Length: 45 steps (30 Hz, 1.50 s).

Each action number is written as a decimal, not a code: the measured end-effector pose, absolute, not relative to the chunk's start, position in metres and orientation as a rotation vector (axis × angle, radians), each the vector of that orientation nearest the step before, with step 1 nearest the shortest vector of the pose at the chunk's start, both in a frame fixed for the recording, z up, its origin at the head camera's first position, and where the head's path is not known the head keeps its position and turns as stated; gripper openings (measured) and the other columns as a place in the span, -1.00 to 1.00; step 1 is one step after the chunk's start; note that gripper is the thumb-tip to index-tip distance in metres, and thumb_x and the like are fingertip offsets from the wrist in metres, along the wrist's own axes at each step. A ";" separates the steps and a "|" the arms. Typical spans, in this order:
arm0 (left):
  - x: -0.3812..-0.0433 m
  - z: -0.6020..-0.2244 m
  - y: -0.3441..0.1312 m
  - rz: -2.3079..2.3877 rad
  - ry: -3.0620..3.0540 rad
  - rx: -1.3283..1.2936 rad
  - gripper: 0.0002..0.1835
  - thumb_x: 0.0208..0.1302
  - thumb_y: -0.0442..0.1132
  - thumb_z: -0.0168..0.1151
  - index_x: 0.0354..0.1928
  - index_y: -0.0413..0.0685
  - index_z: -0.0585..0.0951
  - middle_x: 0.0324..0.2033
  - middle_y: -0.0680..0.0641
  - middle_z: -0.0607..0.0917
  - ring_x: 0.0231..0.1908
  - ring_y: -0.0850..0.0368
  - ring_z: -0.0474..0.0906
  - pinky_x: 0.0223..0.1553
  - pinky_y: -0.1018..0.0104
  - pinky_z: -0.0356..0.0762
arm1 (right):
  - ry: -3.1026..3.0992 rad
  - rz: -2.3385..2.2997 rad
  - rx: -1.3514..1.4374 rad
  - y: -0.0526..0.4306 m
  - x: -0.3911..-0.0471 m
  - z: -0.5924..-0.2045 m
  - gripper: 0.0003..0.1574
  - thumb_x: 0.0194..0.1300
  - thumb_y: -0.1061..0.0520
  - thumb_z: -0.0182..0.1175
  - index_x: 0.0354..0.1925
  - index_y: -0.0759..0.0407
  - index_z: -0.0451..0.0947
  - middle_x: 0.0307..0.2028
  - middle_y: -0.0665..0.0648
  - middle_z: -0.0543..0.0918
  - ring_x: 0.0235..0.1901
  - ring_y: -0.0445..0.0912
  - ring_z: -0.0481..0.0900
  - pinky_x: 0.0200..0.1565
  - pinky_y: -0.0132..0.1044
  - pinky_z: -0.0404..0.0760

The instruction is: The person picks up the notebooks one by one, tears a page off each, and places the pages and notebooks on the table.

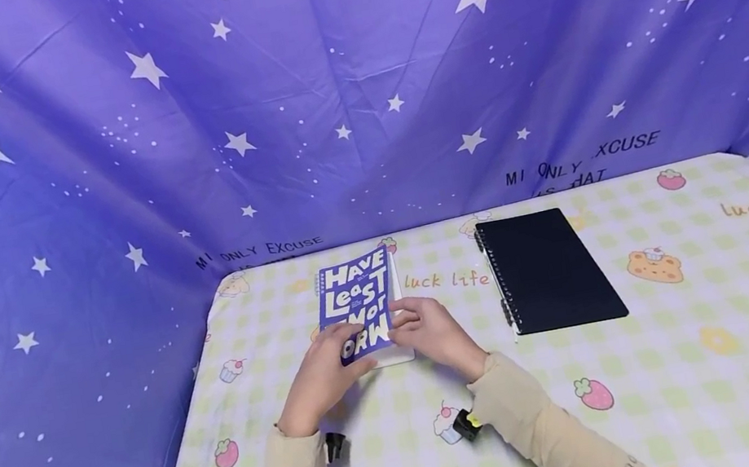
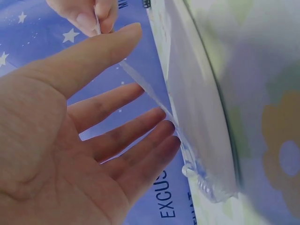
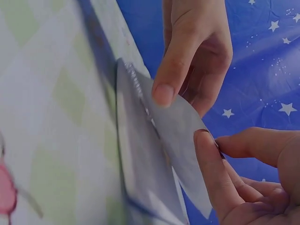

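Observation:
A blue notebook [image 1: 357, 290] with white lettering lies on the checked tablecloth [image 1: 698, 344]. Both hands are at its near edge. My right hand [image 1: 404, 321] pinches the corner of the front cover [image 3: 178, 136] between thumb [image 3: 206, 164] and forefinger, and the cover stands lifted off the pages [image 3: 136, 159]. My left hand [image 1: 342, 350] has straight fingers [image 2: 140, 136] whose tips touch the raised cover [image 2: 154, 96] from one side, with the thumb [image 2: 103, 49] on the other. The spiral binding [image 2: 197, 178] shows at the notebook's edge.
A black spiral notebook [image 1: 550, 270] lies shut to the right of the blue one. A blue star-printed curtain [image 1: 321, 93] walls in the table at the back and on both sides. Bare tablecloth lies in front and at the far right.

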<state>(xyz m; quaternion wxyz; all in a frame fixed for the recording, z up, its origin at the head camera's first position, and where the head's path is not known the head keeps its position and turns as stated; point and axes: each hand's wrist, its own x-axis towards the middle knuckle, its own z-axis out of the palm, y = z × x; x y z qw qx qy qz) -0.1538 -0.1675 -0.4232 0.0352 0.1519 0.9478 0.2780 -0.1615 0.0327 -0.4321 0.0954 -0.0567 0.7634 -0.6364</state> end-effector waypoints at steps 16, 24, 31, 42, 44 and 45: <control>-0.145 -0.387 -0.178 1.301 2.748 0.569 -0.44 0.24 -0.34 0.38 0.28 -0.19 0.51 0.17 -0.19 0.58 0.13 -0.09 0.57 0.08 0.17 0.64 | 2.214 -1.975 -0.339 0.000 -0.161 -0.418 -0.42 0.38 0.23 0.16 0.32 0.34 0.39 0.21 0.30 0.55 0.20 0.15 0.55 0.19 -0.10 0.59; -0.146 -0.379 -0.185 1.372 2.796 0.482 -0.51 0.38 -0.18 0.27 0.30 -0.17 0.51 0.23 -0.13 0.58 0.16 -0.03 0.57 0.05 0.14 0.66 | 2.135 -2.003 -0.424 -0.016 -0.161 -0.414 -0.38 0.42 0.19 0.14 0.36 0.38 0.31 0.28 0.35 0.46 0.23 0.20 0.52 0.20 -0.19 0.58; -0.145 -0.378 -0.188 1.438 2.815 0.394 -0.50 0.40 -0.09 0.24 0.31 -0.11 0.50 0.24 -0.09 0.57 0.16 -0.01 0.57 0.02 0.12 0.68 | 2.155 -1.994 -0.561 -0.025 -0.160 -0.416 -0.24 0.33 0.21 0.25 0.40 0.37 0.24 0.36 0.31 0.36 0.33 0.16 0.40 0.30 -0.13 0.48; -0.143 -0.374 -0.185 1.529 2.824 0.282 -0.33 0.23 -0.10 0.42 0.34 -0.17 0.46 0.20 -0.14 0.58 0.16 -0.01 0.57 -0.02 0.32 0.68 | 2.255 -1.910 -0.675 -0.033 -0.164 -0.427 -0.23 0.27 0.36 0.23 0.41 0.36 0.24 0.31 0.32 0.40 0.27 0.16 0.47 0.25 -0.16 0.53; -0.143 -0.374 -0.185 1.524 2.847 0.280 -0.33 0.22 -0.13 0.44 0.33 -0.20 0.46 0.20 -0.17 0.58 0.15 -0.04 0.57 -0.02 0.31 0.68 | 2.268 -1.900 -0.690 -0.036 -0.165 -0.432 -0.24 0.29 0.35 0.23 0.40 0.37 0.23 0.31 0.33 0.40 0.27 0.18 0.46 0.25 -0.16 0.54; -0.144 -0.374 -0.185 1.516 2.866 0.280 -0.34 0.22 -0.14 0.43 0.32 -0.22 0.47 0.19 -0.19 0.57 0.15 -0.05 0.58 -0.02 0.29 0.68 | 2.275 -1.898 -0.696 -0.038 -0.165 -0.433 -0.25 0.30 0.34 0.23 0.40 0.38 0.23 0.32 0.34 0.39 0.28 0.19 0.46 0.25 -0.14 0.54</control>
